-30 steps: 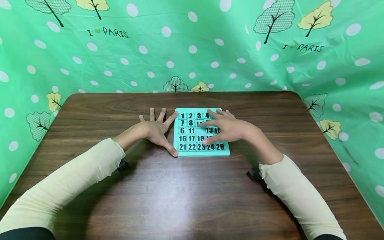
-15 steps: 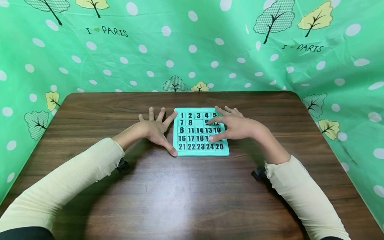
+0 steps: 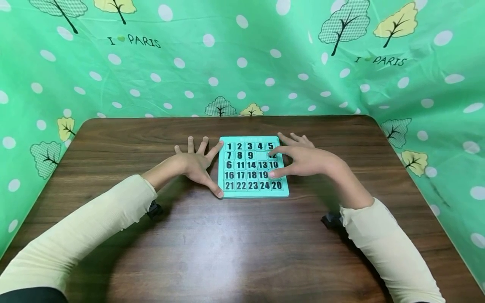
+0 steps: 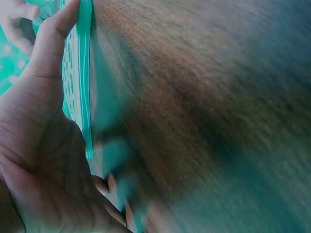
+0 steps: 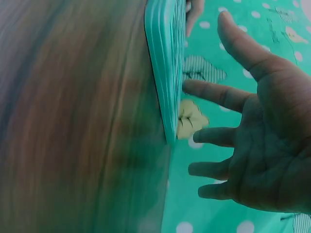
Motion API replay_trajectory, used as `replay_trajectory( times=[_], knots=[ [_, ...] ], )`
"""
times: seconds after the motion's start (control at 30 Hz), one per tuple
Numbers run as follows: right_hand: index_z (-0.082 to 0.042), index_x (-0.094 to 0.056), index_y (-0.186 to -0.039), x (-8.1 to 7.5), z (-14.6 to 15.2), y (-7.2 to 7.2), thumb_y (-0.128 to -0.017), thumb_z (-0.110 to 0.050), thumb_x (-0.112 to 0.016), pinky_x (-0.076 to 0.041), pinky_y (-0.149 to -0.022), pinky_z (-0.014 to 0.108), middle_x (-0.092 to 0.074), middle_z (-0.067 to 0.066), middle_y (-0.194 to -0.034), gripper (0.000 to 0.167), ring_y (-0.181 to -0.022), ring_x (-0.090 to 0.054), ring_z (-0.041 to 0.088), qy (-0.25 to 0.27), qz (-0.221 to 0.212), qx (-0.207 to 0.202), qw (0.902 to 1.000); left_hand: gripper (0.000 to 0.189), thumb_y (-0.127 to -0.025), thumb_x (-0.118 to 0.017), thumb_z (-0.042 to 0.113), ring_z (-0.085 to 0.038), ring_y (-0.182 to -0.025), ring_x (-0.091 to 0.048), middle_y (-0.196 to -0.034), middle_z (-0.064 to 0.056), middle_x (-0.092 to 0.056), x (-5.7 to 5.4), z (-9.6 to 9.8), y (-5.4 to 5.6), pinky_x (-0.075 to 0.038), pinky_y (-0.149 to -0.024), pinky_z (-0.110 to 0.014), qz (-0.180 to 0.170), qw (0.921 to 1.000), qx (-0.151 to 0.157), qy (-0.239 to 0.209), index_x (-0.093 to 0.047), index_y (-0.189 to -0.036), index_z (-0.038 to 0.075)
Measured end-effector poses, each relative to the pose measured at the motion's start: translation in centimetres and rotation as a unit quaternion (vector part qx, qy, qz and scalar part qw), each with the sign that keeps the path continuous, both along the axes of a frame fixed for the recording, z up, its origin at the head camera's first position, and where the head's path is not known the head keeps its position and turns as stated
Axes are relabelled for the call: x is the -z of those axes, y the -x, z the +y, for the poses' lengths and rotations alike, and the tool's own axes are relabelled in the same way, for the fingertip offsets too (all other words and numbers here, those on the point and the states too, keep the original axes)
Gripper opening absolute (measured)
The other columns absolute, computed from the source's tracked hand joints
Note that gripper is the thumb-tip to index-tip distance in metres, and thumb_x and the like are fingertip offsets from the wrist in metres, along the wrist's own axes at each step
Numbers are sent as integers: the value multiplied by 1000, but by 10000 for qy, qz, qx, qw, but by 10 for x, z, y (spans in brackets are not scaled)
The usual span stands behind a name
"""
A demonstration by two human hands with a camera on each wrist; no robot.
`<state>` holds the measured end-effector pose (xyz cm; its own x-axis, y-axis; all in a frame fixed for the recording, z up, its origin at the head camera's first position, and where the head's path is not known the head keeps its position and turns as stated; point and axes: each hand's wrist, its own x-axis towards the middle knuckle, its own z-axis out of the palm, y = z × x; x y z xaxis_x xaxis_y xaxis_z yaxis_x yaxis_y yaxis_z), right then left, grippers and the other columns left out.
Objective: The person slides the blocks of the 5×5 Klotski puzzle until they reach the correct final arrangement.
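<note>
A turquoise sliding number puzzle (image 3: 242, 194) lies flat on the table, one slot bare in its second row between tile 9 (image 3: 250, 155) and tile 12 (image 3: 275, 157). My left hand (image 3: 195, 164) is spread along its left side, thumb at the near corner and index finger at the far one. Over the right side reaches my right hand (image 3: 307, 160), its index fingertip at tile 12 and partly covering it, its thumb above the end of the fourth row. In the right wrist view, the right hand's fingers (image 5: 214, 137) are extended beside the puzzle's edge (image 5: 163, 68).
The brown wood-grain table (image 3: 212, 244) extends around the puzzle on all sides. Behind it and along both sides hangs a green curtain (image 3: 227, 50) with white dots and printed trees. A small black device (image 3: 331, 219) sits under the right cuff.
Tile 14 has slid down into the third row, then tile 9 left into the slot it vacated. My right hand has shifted rightward to tile 12, while the left hand stays put.
</note>
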<state>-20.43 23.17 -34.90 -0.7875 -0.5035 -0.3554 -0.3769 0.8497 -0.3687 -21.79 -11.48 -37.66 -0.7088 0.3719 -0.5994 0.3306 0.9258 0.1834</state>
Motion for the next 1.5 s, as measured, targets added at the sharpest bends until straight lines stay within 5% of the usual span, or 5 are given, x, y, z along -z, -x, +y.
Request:
replay_trajectory(
  times=[0.4, 0.7, 1.1, 1.5],
  knots=[
    [-27, -57, -168, 7, -6, 0, -100, -66, -79, 1, -136, 82, -9, 24, -190, 82, -174, -1, 61, 62, -71, -243, 9997, 167, -69, -86, 94, -63, -162, 36, -183, -23, 34, -1, 0, -1, 11, -120, -97, 20, 10000, -2, 11, 33, -174, 40],
    [-29, -77, -145, -5, 16, -12, -99, -62, -82, -1, -133, 85, -15, 26, -189, 57, -171, -5, 67, 260, -108, -301, 9992, 167, -68, -84, 96, -63, -162, 36, -184, -22, 34, 1, 1, -1, 11, -121, -97, 30, 10000, 30, 33, 33, -174, 41],
    [-32, -63, -163, -2, 19, -3, -99, -67, -79, -5, -131, 89, -13, 30, -188, 75, -169, -6, 70, -161, -21, -108, 9998, 167, -69, -84, 96, -63, -163, 36, -183, -21, 35, 0, 2, 0, 10, -121, -96, 19, 10000, 31, 85, 34, -173, 42],
    [-35, -67, -159, 1, 6, -15, -101, -64, -78, 0, -133, 86, -13, 25, -189, 65, -171, -4, 66, 161, -236, -456, 9986, 167, -68, -84, 96, -63, -163, 36, -184, -21, 35, -1, 2, 0, 10, -121, -96, 9, 9999, 20, 108, 34, -173, 41]
  ],
)
